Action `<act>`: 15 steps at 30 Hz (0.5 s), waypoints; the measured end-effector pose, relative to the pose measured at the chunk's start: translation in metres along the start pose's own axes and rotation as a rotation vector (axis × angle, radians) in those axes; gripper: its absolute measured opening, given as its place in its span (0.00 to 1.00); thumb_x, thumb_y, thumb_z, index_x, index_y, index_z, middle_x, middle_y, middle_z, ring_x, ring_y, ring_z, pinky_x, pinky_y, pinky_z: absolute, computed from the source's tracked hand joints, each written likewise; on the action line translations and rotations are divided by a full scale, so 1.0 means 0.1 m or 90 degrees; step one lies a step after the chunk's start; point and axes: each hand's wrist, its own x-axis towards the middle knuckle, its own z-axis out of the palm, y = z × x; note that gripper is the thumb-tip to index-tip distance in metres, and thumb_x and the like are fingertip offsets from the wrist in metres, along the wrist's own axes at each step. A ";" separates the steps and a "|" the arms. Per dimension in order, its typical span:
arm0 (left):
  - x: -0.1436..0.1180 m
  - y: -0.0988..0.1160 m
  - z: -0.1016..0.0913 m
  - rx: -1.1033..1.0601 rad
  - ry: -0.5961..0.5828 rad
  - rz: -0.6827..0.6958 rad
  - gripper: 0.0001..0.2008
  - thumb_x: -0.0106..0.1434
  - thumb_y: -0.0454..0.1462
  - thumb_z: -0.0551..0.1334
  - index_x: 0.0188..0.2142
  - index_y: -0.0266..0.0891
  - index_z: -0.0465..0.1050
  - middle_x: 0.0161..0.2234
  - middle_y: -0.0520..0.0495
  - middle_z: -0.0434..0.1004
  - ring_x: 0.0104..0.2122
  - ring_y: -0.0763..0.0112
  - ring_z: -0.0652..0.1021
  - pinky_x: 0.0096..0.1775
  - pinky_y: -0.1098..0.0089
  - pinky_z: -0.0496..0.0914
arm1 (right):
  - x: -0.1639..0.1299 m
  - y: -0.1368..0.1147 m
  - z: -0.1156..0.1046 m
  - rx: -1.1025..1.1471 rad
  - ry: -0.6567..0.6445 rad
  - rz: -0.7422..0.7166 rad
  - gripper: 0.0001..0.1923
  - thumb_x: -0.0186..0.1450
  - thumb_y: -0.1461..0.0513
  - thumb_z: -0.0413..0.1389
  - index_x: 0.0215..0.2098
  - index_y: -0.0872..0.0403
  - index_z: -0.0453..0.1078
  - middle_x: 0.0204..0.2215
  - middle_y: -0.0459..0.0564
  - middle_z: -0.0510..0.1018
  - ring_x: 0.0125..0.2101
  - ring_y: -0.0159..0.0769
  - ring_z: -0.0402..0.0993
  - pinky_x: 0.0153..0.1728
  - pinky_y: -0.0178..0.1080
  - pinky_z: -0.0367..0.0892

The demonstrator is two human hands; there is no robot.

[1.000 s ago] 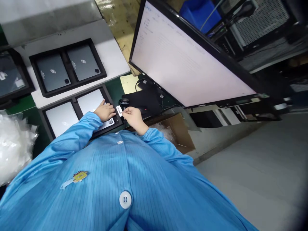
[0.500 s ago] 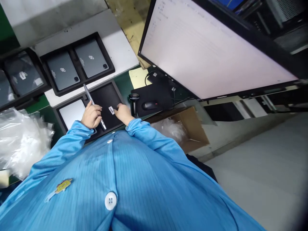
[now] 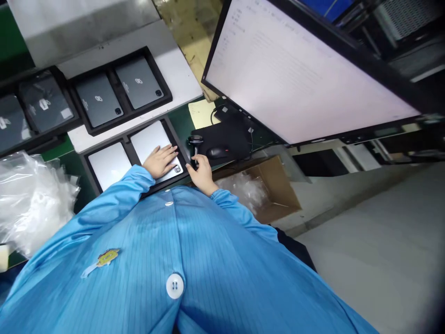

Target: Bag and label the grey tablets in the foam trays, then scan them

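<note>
Left hand flat on silver tablet, camera corner showing.

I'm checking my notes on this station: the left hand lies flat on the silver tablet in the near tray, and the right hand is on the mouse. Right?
Not quite. The head view shows the right hand at the black barcode scanner, not the mouse. The left hand does lie flat on the silver tablet.

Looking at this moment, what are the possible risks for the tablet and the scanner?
1. The left hand presses flat on the silver tablet in the black foam tray; pressing unevenly might tilt it in its slot.
2. The right hand grips the black handheld barcode scanner close to the black computer mouse; lifting it could knock the mouse or catch the cables.
</note>
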 end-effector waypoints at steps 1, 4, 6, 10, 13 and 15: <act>0.01 0.06 0.08 0.019 -0.027 -0.044 0.31 0.74 0.46 0.52 0.72 0.36 0.60 0.73 0.35 0.54 0.74 0.47 0.53 0.72 0.38 0.45 | -0.01 0.02 0.02 0.001 -0.016 0.000 0.17 0.65 0.60 0.60 0.51 0.55 0.72 0.54 0.62 0.75 0.58 0.51 0.72 0.59 0.53 0.70; -0.10 0.18 0.23 0.041 -0.070 -0.148 0.34 0.74 0.44 0.53 0.75 0.38 0.52 0.76 0.39 0.45 0.76 0.47 0.46 0.72 0.36 0.44 | 0.00 0.06 0.10 -0.018 -0.071 0.023 0.23 0.65 0.62 0.61 0.58 0.57 0.70 0.58 0.64 0.75 0.61 0.52 0.71 0.64 0.53 0.66; -0.30 0.19 0.25 0.004 -0.098 -0.158 0.33 0.74 0.42 0.52 0.75 0.38 0.53 0.76 0.40 0.45 0.76 0.49 0.46 0.72 0.39 0.48 | 0.01 0.06 0.15 -0.039 -0.109 0.045 0.29 0.64 0.63 0.61 0.63 0.58 0.67 0.60 0.64 0.74 0.61 0.52 0.71 0.66 0.53 0.65; -1.05 0.10 0.19 -0.101 -0.069 -0.179 0.25 0.74 0.40 0.50 0.67 0.39 0.68 0.72 0.41 0.60 0.74 0.55 0.57 0.71 0.47 0.57 | 0.05 0.06 0.22 -0.080 -0.172 0.071 0.34 0.66 0.65 0.59 0.69 0.60 0.61 0.62 0.65 0.74 0.60 0.53 0.73 0.65 0.54 0.66; -1.74 0.05 0.20 -0.072 0.164 -0.407 0.25 0.72 0.42 0.55 0.64 0.35 0.70 0.71 0.35 0.60 0.73 0.50 0.57 0.72 0.46 0.54 | 0.10 0.06 0.24 -0.113 -0.202 0.084 0.32 0.66 0.67 0.56 0.69 0.62 0.60 0.59 0.66 0.77 0.56 0.55 0.77 0.61 0.55 0.69; -2.10 0.06 0.25 -0.070 0.308 -0.612 0.31 0.68 0.41 0.61 0.67 0.28 0.63 0.72 0.29 0.56 0.74 0.47 0.55 0.73 0.48 0.53 | 0.13 0.07 0.26 -0.133 -0.213 0.092 0.32 0.66 0.68 0.54 0.68 0.63 0.61 0.55 0.66 0.79 0.53 0.55 0.79 0.59 0.55 0.72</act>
